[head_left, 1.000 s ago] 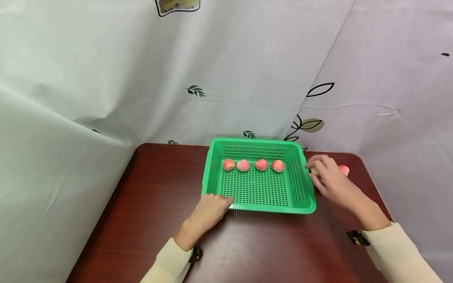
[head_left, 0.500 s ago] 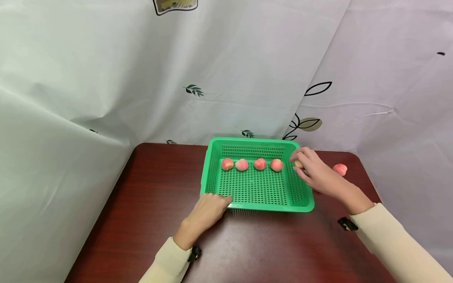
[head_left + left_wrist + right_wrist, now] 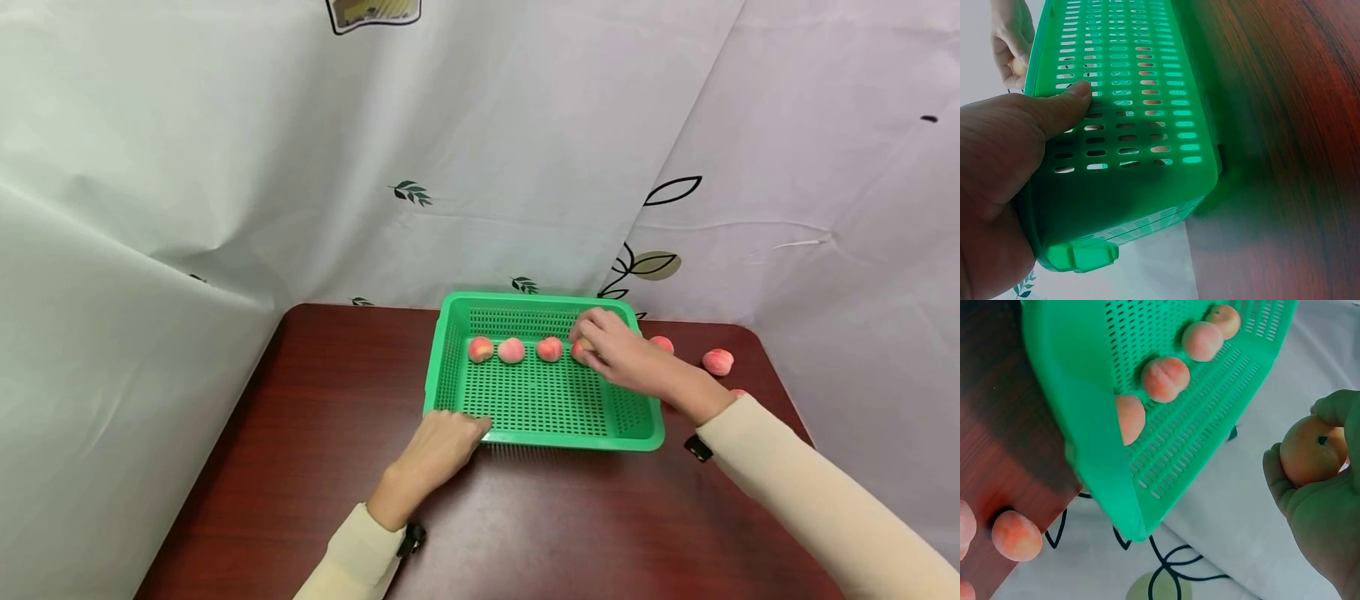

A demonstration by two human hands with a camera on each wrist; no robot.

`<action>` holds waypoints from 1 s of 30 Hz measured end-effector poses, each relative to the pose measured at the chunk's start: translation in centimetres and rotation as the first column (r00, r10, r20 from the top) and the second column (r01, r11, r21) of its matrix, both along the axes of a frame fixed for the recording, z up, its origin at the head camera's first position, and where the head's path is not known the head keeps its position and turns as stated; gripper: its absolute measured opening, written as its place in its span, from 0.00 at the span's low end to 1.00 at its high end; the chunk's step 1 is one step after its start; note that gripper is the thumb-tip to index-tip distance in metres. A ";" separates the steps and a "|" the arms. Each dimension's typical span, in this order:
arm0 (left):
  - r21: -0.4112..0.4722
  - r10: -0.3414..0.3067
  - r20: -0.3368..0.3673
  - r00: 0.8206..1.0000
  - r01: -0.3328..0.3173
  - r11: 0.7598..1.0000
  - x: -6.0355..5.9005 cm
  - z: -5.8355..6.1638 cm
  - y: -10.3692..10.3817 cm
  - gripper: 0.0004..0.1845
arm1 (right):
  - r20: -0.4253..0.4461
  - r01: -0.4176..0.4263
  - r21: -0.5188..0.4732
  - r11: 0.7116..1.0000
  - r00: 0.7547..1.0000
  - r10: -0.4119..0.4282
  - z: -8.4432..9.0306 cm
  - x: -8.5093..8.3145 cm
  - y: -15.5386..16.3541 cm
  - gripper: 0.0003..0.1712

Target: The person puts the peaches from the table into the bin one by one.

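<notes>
Now right hand (image 3: pixel 618 358) fingers (image 3: pixel 1291 487) curled round peach (image 3: pixel 1309 452) over basket (image 3: pixel 450 367); left hand (image 3: pixel 438 450) fingers relaxed against basket wall.

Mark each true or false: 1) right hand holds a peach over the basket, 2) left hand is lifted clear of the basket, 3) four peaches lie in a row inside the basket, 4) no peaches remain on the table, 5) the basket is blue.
1) The right hand holds a peach over the basket: true.
2) The left hand is lifted clear of the basket: false, it rests against the near left corner.
3) Four peaches lie in a row inside: true.
4) No peaches remain on the table: false, loose peaches lie right of the basket.
5) The basket is blue: false, it is green.
</notes>
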State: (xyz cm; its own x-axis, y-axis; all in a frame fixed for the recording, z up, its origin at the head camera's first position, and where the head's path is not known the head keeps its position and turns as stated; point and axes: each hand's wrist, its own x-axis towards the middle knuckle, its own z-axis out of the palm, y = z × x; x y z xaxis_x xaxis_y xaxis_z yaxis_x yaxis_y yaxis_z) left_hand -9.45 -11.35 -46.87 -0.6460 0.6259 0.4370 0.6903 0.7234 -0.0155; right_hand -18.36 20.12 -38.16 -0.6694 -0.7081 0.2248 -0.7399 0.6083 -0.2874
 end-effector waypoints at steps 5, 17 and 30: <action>-0.004 -0.001 -0.001 1.000 0.001 1.000 0.0 0.0 0.1 0.28 | 0.020 -0.015 0.079 0.997 1.000 0.013 -0.4 -0.5 -1.1 0.08; -0.002 0.002 -0.009 1.000 -0.002 1.000 0.1 -0.1 0.1 0.26 | 0.129 -0.055 0.138 0.989 0.991 0.037 -1.3 -1.8 -3.6 0.06; -0.013 -0.003 0.005 1.000 0.003 1.000 0.0 -0.2 0.1 0.24 | 0.234 -0.160 0.172 0.972 0.965 0.117 -2.4 -2.7 -7.5 0.10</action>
